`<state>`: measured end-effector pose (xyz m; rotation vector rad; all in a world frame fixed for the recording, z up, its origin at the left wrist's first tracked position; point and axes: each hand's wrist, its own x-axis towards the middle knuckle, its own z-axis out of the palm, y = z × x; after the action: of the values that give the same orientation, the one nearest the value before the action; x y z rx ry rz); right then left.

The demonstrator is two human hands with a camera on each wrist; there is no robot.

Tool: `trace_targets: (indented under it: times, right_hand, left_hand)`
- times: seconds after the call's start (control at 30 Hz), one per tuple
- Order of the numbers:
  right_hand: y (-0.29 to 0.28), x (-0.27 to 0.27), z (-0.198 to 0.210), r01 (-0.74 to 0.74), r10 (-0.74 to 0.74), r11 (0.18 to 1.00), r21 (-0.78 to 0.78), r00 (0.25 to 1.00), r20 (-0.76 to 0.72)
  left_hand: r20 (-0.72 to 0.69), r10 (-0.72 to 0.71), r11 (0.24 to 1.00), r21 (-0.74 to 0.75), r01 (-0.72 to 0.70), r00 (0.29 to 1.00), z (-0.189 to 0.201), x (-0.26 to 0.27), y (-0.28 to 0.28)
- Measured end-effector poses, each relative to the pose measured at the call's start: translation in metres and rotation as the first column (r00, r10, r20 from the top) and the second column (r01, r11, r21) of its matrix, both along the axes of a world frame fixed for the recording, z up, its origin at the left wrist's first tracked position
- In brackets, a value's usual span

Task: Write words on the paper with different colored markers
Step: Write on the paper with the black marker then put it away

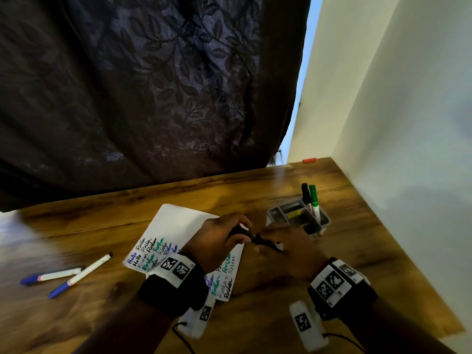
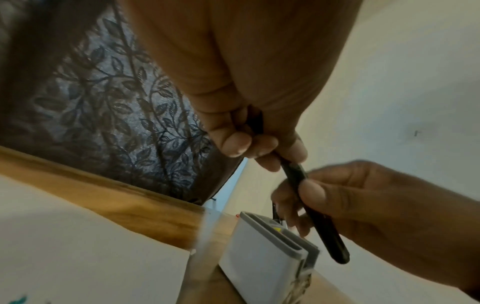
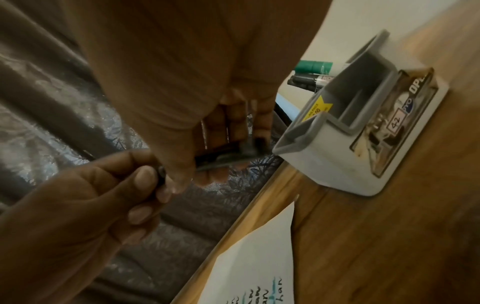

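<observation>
A black marker [image 1: 255,239] is held in the air between both hands, just above the right edge of the white paper [image 1: 178,221]. My left hand [image 1: 240,231] curls its fingers round the marker's left end [image 2: 255,123]. My right hand [image 1: 265,245] grips the longer black barrel [image 2: 319,224] between thumb and fingers. In the right wrist view the left hand's fingertips [image 3: 145,179] pinch the marker's end [image 3: 161,174]. I cannot tell whether the cap is on or off. The paper carries rows of words in blue, black and green [image 1: 150,254].
A grey desk organizer [image 1: 324,221] stands right of the hands and holds a green marker [image 1: 313,200] and a black one [image 1: 305,194]. Two blue-capped markers [image 1: 51,275] [image 1: 79,275] lie on the wooden table at left. A wall bounds the right side and a dark curtain hangs behind.
</observation>
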<state>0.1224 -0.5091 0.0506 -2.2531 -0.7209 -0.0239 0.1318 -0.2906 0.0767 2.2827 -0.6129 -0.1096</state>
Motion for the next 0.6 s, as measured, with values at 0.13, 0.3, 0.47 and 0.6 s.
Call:
trace_targets:
  times: [0.13,0.3,0.47,0.6]
  right_hand:
    - [0.003,0.004,-0.001,0.091,-0.092,0.995,0.028,0.996,0.022]
    - [-0.022,0.025,0.021,0.452,-0.459,0.869,0.2,0.889,-0.015]
    - [-0.054,0.071,0.03,0.628,-0.637,0.726,0.279,0.768,-0.071]
    - [-0.057,0.089,0.013,0.651,-0.648,0.746,0.139,0.758,-0.071]
  left_hand:
    - [-0.012,0.079,0.996,-0.039,-0.08,0.997,-0.017,0.004,-0.016]
    - [-0.096,0.158,0.98,-0.111,-0.168,0.983,-0.027,0.01,-0.018]
    - [-0.098,0.176,0.982,-0.056,-0.182,0.98,-0.037,0.02,-0.01]
    - [-0.113,0.174,0.982,-0.05,-0.181,0.978,-0.046,0.026,-0.009]
